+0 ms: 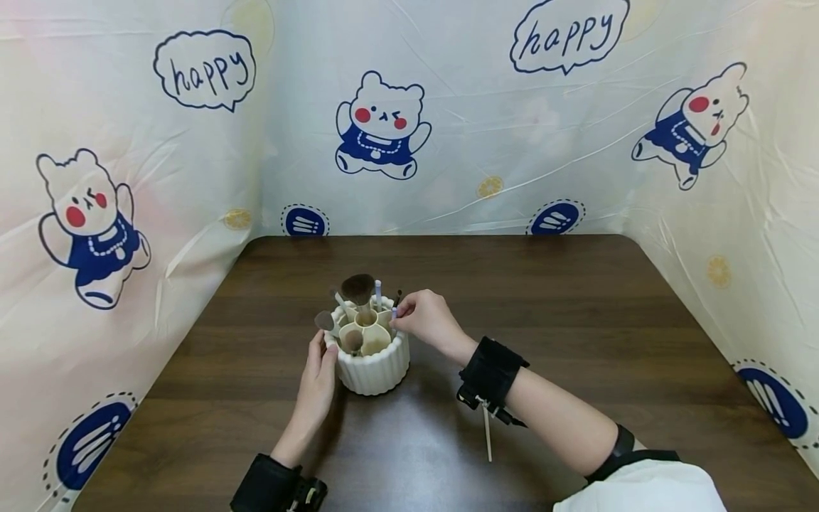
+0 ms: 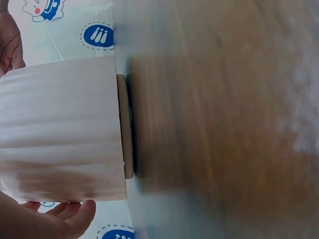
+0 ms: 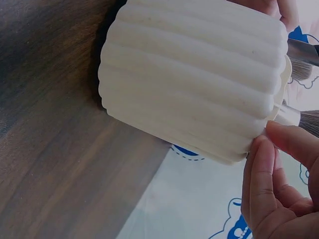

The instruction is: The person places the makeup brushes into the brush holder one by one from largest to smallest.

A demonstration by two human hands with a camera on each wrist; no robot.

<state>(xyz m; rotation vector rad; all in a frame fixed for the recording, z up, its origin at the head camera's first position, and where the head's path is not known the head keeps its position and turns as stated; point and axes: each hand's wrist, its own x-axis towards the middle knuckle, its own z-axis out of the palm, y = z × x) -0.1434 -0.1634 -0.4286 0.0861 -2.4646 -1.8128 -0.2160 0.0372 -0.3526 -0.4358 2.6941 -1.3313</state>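
Note:
A cream, ribbed makeup brush holder [image 1: 374, 373] stands upright on the table, its top split into rounded compartments. My left hand [image 1: 318, 373] grips its left side near the rim, thumb toward the front; its fingers [image 2: 82, 219] also show along the wall in the left wrist view. At the right rim my right hand [image 1: 430, 323] pinches a slim brush with a lavender end [image 1: 394, 313]; its lower part is hidden in the holder. A large fluffy brush [image 1: 358, 288] rises from the middle, with smaller brushes [image 1: 324, 321] and another lavender-ended stick [image 1: 378, 290] around it.
The dark wooden table [image 1: 544, 291] stretches out on all sides of the holder. Behind and beside it hangs a pale curtain [image 1: 461, 92] printed with bears. Black straps [image 1: 493, 370] circle both wrists, and a thin pale stick [image 1: 488, 434] hangs below the right one.

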